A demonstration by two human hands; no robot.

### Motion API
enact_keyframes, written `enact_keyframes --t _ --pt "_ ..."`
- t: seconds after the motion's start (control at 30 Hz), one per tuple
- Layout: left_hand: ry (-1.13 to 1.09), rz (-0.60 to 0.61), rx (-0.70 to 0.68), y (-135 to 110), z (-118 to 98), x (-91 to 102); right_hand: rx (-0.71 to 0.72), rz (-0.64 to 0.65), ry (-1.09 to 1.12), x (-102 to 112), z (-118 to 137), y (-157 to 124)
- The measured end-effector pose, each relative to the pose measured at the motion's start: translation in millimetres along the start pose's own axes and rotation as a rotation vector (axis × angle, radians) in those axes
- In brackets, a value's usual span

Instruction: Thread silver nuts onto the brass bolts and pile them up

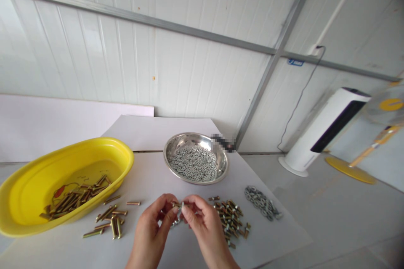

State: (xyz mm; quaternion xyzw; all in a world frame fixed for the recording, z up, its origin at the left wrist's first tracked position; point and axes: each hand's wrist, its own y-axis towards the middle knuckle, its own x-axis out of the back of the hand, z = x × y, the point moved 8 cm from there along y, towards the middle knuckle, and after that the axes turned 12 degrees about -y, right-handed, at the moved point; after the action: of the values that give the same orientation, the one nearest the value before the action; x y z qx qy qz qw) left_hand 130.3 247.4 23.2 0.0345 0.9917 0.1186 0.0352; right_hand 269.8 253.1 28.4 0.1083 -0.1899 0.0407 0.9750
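Observation:
My left hand (151,229) and my right hand (205,227) meet above the white board, their fingertips pinching a small bolt (177,205). Its exact grip is partly hidden by my fingers. A few silver nuts (176,222) show just below my fingers. To the right of my right hand lies a heap of gold-coloured bolts with silver nuts (231,220). Loose gold-coloured bolts (109,220) lie left of my left hand. A steel bowl (189,137) full of silver nuts stands ahead of my hands.
A yellow plastic basin (107,146) holding gold-coloured bolts sits at the left of the white board (151,176). A strip of silver nuts (261,202) lies at the right. Beyond stand a white tower fan (328,128), a yellow-based fan (350,170) and a panelled wall (189,71).

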Motion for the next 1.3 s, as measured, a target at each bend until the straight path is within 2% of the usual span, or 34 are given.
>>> enact_keyframes --t 0.2,0.33,0.43,0.53,0.7,0.83,0.9,1.07,1.17,1.3 --pt "0.146 0.067 -0.158 -5 -15 -8.9 -0.128 0.116 0.286 -21 -15 -2" --pt "0.086 0.074 -0.13 -4 -19 -10.5 -0.238 0.183 0.338 -28 -27 -4" --pt "0.03 -0.006 -0.04 0 -9 -1.7 -0.148 0.086 0.211 -14 -20 -1" --pt "-0.143 -0.056 0.077 4 9 5.0 0.009 -0.046 0.012 1 -4 0" --pt "-0.454 0.017 0.286 5 32 -3.9 0.24 -0.1 -0.2 4 20 -3" --pt "-0.515 0.049 0.398 1 39 -10.0 0.265 -0.095 -0.253 5 21 -1" --pt "-0.495 0.056 0.366 2 39 -9.4 0.232 -0.093 -0.257 7 17 0" --pt "-0.353 0.06 0.185 7 33 -4.3 0.082 -0.052 -0.218 7 6 0" --pt "-0.128 0.056 0.089 5 21 -2.9 -0.033 0.042 -0.049 -4 -5 0" --pt "0.173 0.088 -0.107 -1 -8 -8.2 -0.256 0.124 0.257 -23 -27 -2"
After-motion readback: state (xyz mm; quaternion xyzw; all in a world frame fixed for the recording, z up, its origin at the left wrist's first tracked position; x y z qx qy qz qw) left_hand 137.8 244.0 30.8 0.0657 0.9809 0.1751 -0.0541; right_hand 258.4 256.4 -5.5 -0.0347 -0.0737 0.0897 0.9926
